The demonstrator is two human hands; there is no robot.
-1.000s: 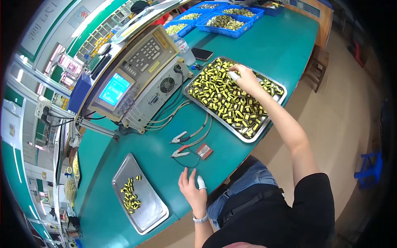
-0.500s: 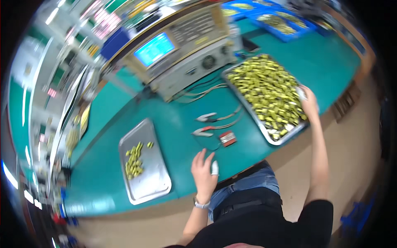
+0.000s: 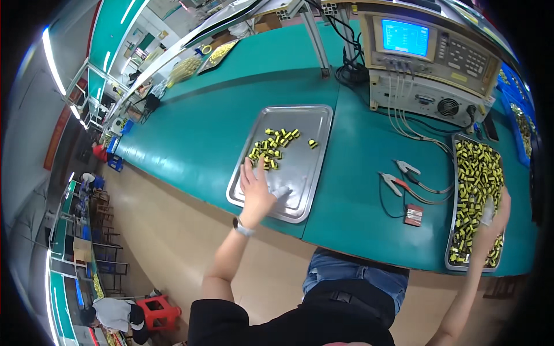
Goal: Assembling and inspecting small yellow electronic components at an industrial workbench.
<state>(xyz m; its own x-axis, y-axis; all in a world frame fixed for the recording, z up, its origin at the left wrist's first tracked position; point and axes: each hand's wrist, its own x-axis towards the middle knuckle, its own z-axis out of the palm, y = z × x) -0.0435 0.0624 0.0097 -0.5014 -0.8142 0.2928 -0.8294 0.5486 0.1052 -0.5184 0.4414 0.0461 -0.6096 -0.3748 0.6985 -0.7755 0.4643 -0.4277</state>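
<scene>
My left hand (image 3: 257, 196) is over the near left part of a metal tray (image 3: 297, 184), its fingers spread beside a loose cluster of small yellow-and-black components (image 3: 268, 149). One such piece (image 3: 313, 143) lies apart from the cluster. At the right, my right hand (image 3: 495, 222) is over the near right side of a second tray (image 3: 451, 245), which is heaped with the same kind of components (image 3: 476, 179). Its thumb and fingers look apart, and I see nothing held. White coverings show on a digit of each hand.
Clip leads (image 3: 395, 183) and a small red-and-silver block (image 3: 414, 215) lie between the trays. Behind stands a bench instrument with a lit screen (image 3: 405, 37). Blue bins (image 3: 519, 124) are at the far right. A person (image 3: 115, 314) sits near a red stool (image 3: 158, 312) at lower left.
The view has swung left. My left hand has moved from the bare table to over the left tray. My right hand has shifted from the right tray's outer edge toward its pieces.
</scene>
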